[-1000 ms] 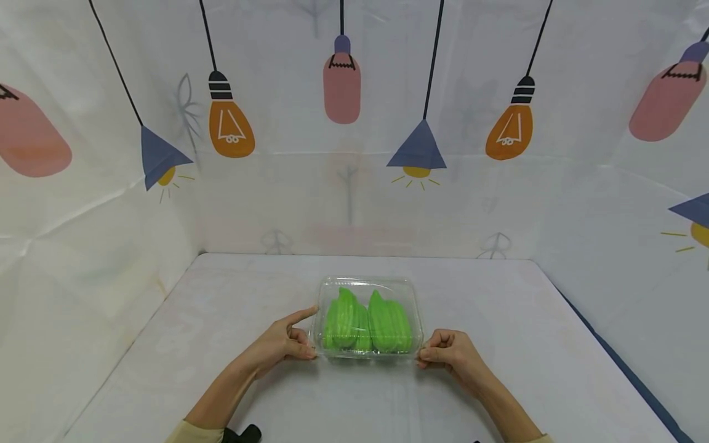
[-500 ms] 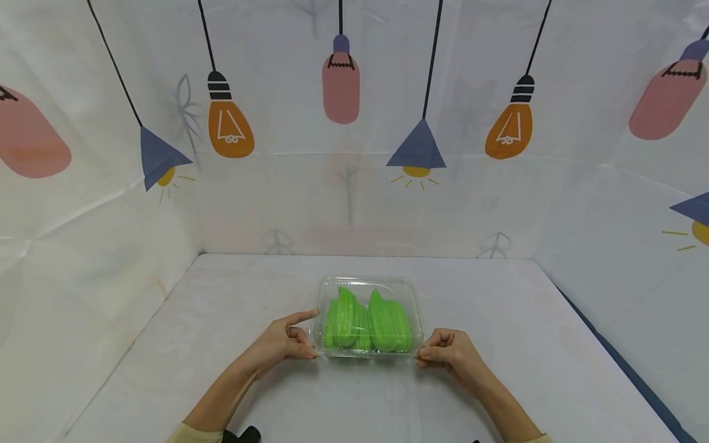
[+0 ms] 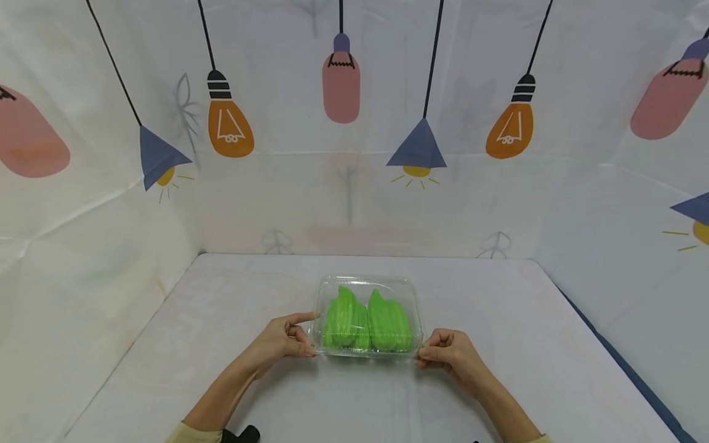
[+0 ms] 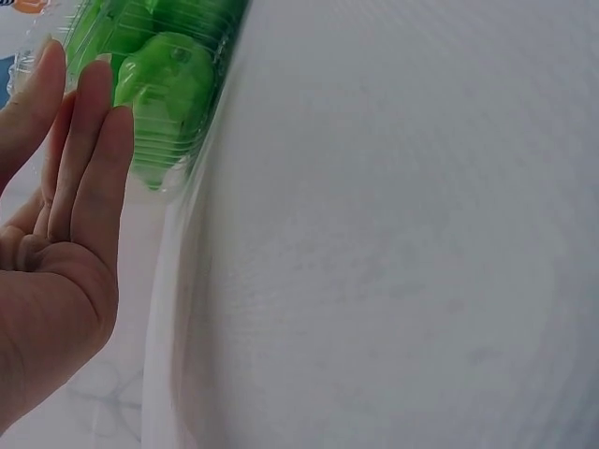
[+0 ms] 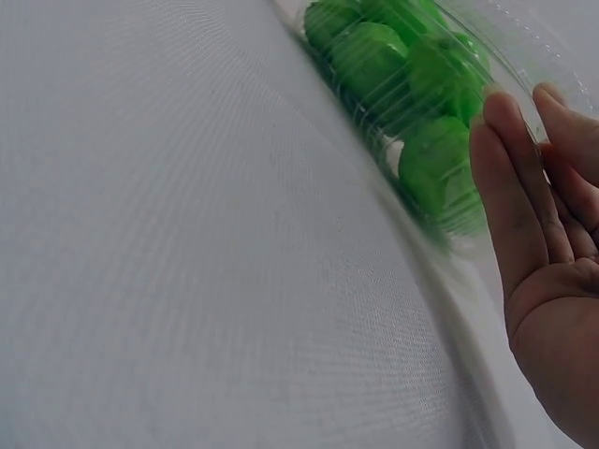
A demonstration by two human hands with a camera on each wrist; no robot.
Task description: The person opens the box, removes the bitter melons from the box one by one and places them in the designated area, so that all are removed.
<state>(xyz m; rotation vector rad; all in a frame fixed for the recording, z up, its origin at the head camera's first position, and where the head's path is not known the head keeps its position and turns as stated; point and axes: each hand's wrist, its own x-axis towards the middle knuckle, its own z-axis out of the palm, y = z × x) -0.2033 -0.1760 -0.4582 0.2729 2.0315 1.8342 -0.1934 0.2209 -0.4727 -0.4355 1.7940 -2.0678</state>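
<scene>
From the head view, your left hand (image 3: 282, 340) and right hand (image 3: 447, 354) pinch the near corners of the clear plastic box (image 3: 367, 283) mid-table (image 3: 221, 295). Only your wrist views show its ribbed walls pressed against the glossy green peppers (image 5: 374, 56), fingers (image 4: 94, 159) lying straight alongside.

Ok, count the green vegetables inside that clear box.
2. One lies in the left half of the clear box, one in the right half, side by side. More may be hidden beneath.
</scene>
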